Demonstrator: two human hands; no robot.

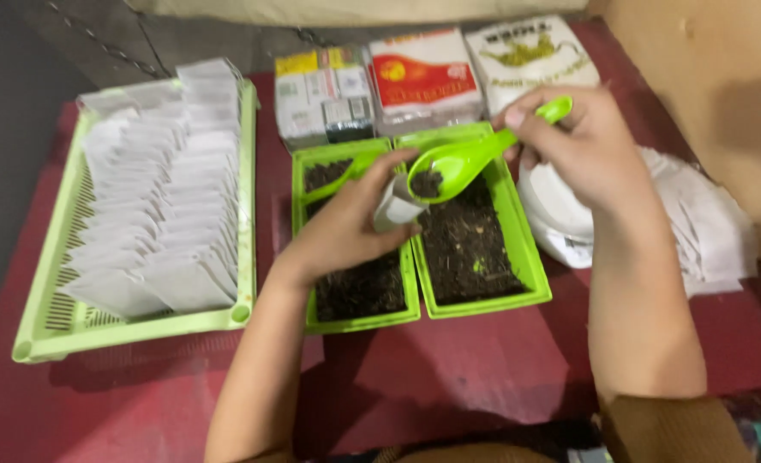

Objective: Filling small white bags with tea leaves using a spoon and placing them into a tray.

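Green plastic fills most of what I see: my right hand pinches the handle of a bright green plastic spoon, whose bowl carries a small heap of dark loose tea and hovers right at the mouth of a small white paper sachet. My left hand is closed around that sachet, holding it upright over the two trays. Beneath both hands sit two narrow green plastic trays side by side, the left tray and the right tray, each filled with the same dark leaf. To my left lies a wide pale green slotted basket lined with rows of white sachets stacked on edge. Beyond the trays stand three printed packets. A crumpled white plastic bag lies to my right on the dark red tabletop.
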